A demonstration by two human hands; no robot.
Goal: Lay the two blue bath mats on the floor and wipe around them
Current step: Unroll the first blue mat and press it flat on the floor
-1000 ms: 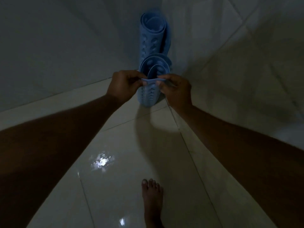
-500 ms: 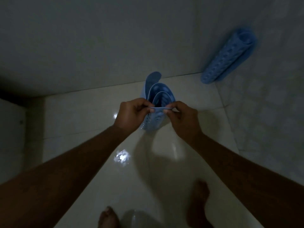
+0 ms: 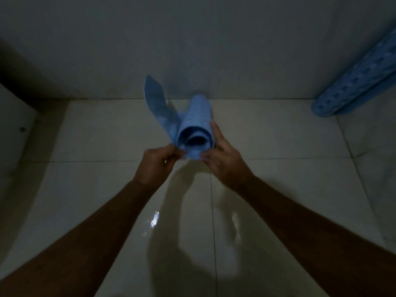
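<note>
— Where was the mat being worked on?

— The held mat (image 3: 198,118) was in the centre of the frame, up off the tiled floor (image 3: 107,189). Most of it was rolled into a tube with the open end facing the camera, and a loose flap stood out toward the upper left.

— And the hands?

— The left hand (image 3: 157,165) was just left of the tube's near end, with curled fingers pinching the mat's edge. The right hand (image 3: 224,157) was on the tube's right side. Its thumb pressed the near rim and its fingers lay fairly straight along the roll.

— What about the other one?

— The second mat (image 3: 355,82) was at the right edge of the frame, well apart from the hands. It was fully rolled and tilted against the wall (image 3: 192,39), with its lower end on the floor.

— Anything else?

— The tiles were glossy. A bright glint (image 3: 154,219) showed below centre, between the forearms, and the arms' shadows lay across the floor.
</note>
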